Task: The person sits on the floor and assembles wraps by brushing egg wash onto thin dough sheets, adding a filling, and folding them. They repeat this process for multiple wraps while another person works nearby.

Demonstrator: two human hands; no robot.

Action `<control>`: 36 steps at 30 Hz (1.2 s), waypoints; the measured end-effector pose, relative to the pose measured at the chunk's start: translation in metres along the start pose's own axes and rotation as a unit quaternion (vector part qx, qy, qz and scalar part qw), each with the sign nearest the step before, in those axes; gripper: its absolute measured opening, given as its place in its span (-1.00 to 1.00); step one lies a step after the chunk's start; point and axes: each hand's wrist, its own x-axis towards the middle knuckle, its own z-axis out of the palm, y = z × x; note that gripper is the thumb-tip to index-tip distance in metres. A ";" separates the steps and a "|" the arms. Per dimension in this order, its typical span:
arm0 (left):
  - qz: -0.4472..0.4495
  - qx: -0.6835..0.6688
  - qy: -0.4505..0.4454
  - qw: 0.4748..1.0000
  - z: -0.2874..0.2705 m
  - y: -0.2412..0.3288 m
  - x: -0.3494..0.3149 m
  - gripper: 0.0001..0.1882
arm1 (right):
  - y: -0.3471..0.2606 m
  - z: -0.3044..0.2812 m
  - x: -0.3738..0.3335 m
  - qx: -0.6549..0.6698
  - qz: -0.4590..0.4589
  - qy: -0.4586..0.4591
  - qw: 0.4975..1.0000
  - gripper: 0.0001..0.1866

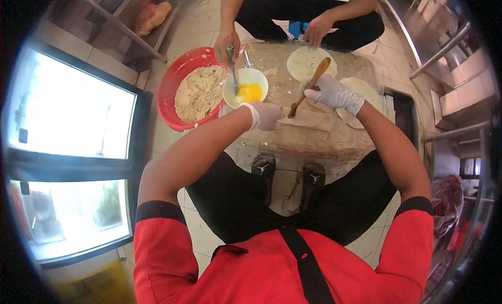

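My right hand [333, 93], in a clear glove, grips a wooden-handled brush [315, 74]. Its lower end rests against a folded, pale dough sheet [316, 120] on the plastic-wrapped board. At the left end of that sheet, my gloved left hand [265, 116] is closed on its edge; the fingertips are partly hidden. Just beyond my left hand stands a white bowl [261, 76] with yellow beaten egg [250, 92]. More round dough sheets [360, 89] lie beside and under my right hand.
A red basin [166, 102] of crumbly filling stands left of the board [314, 146]. Across from me, a person's hand [227, 45] holds a spoon [234, 74] in the bowl; their other hand [317, 29] touches a round sheet [300, 63]. Metal racks [455, 131] stand right, a glass-door cooler [73, 165] left.
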 end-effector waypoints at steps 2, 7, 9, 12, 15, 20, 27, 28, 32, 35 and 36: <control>0.012 0.013 0.008 1.000 0.002 -0.001 0.004 -0.61 | 0.003 0.000 -0.005 0.019 -0.026 -0.003 0.999 -0.61; -0.018 0.025 -0.051 0.998 -0.011 0.007 0.018 -0.55 | 0.021 0.009 -0.001 0.020 -0.052 0.025 0.998 -0.64; 0.006 0.021 -0.008 1.000 0.004 -0.007 0.029 -0.53 | 0.009 0.010 -0.003 0.069 -0.030 -0.055 0.996 -0.65; -0.001 0.079 -0.073 0.994 0.009 -0.011 0.037 -0.51 | -0.009 -0.003 -0.009 0.081 -0.018 -0.102 0.991 -0.67; 0.017 0.060 -0.015 0.998 0.006 -0.006 0.034 -0.53 | 0.005 -0.013 -0.015 0.077 -0.019 -0.058 0.995 -0.65; -0.005 0.061 -0.025 0.998 -0.002 0.006 0.025 -0.53 | 0.026 -0.035 -0.034 0.002 0.013 0.039 0.999 -0.63; 0.029 0.079 0.007 0.996 0.010 -0.003 0.036 -0.56 | 0.022 -0.055 -0.056 0.004 0.107 -0.016 0.994 -0.61; 0.017 0.081 -0.029 0.996 0.007 -0.002 0.037 -0.56 | 0.013 -0.061 -0.059 0.016 0.114 -0.005 0.993 -0.61; 0.015 0.104 -0.053 0.993 0.006 -0.001 0.045 -0.55 | 0.026 -0.063 -0.061 0.026 0.080 0.057 0.995 -0.61; 0.027 0.088 -0.021 0.996 0.014 -0.008 0.045 -0.53 | 0.014 -0.053 -0.056 -0.048 0.057 0.048 0.996 -0.61; 0.028 0.077 -0.015 0.997 0.014 -0.008 0.044 -0.53 | 0.017 -0.047 -0.053 -0.093 0.059 0.016 0.994 -0.61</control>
